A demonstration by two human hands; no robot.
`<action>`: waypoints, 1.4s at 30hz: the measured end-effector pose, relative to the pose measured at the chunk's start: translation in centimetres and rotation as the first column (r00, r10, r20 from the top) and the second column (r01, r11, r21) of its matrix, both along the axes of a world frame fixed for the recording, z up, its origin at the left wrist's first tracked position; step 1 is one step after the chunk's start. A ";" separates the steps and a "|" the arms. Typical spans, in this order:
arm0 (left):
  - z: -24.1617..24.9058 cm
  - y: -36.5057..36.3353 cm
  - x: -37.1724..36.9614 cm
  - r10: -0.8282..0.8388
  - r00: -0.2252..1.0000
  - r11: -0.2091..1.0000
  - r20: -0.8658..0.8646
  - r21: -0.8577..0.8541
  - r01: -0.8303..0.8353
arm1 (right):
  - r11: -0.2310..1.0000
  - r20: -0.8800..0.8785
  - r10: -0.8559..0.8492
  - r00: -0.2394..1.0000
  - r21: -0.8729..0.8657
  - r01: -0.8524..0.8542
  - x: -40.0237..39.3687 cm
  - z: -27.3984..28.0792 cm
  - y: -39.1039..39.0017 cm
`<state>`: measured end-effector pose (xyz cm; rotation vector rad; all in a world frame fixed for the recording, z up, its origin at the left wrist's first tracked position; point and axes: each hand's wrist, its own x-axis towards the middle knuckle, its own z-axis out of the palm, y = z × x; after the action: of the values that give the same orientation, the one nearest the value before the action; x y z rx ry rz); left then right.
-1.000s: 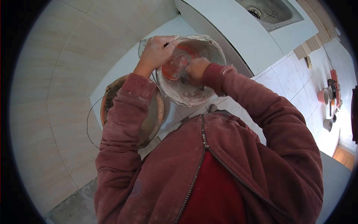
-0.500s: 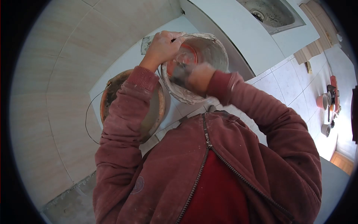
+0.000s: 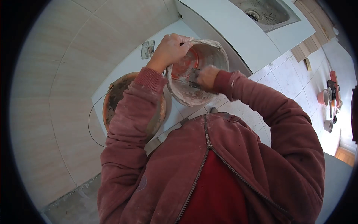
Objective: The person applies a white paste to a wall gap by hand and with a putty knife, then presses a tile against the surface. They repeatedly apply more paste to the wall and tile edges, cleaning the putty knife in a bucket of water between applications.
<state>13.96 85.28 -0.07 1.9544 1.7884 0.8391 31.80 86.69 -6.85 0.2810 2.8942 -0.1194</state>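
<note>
My left hand grips the upper left rim of a plaster-crusted bucket, which tilts so that its reddish bottom shows. Inside the bucket, my right hand is closed on a dark grey scraper-like tool, its shape partly hidden by the fingers. The tool is close to the bucket's inner wall. Below my left forearm sits a wider orange-brown bucket with a thin wire handle, partly covered by the sleeve.
A grey stained plate lies on the white surface near the tiled wall. At the upper right is a countertop with a metal sink. Small pots and a red tool lie on the tiled floor at the right.
My right hand has moved slightly to the right and down inside the bucket with the tool. My left hand stays on the rim, and the whole view has shifted a little.
</note>
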 end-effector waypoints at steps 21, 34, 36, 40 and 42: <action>0.3 0.4 1.5 0.080 0.996 0.994 -0.035 -0.067 -0.082 | 0.992 -0.104 -0.085 0.991 0.084 0.094 1.3 2.0 0.0; -0.8 0.3 0.4 0.036 0.998 0.999 -0.044 0.021 -0.035 | 0.991 -0.282 0.069 0.957 0.126 -0.035 1.3 -2.7 -3.5; 0.1 -0.2 0.9 0.029 1.000 1.000 -0.009 -0.012 -0.029 | 0.980 -0.189 -0.001 0.982 0.196 0.039 1.4 -4.1 -3.5; 0.0 -0.5 0.9 0.099 0.994 0.995 -0.048 0.029 -0.098 | 0.879 -0.175 -0.462 0.869 -0.225 0.422 1.5 1.9 0.3; 0.7 -1.4 0.9 0.113 0.994 0.993 -0.005 -0.036 -0.113 | 0.782 -0.155 -0.580 0.800 -0.382 0.493 2.2 0.6 1.7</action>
<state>14.84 83.88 0.61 1.8482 1.9175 0.8335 34.04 88.39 -6.28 1.1106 2.8771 -0.7804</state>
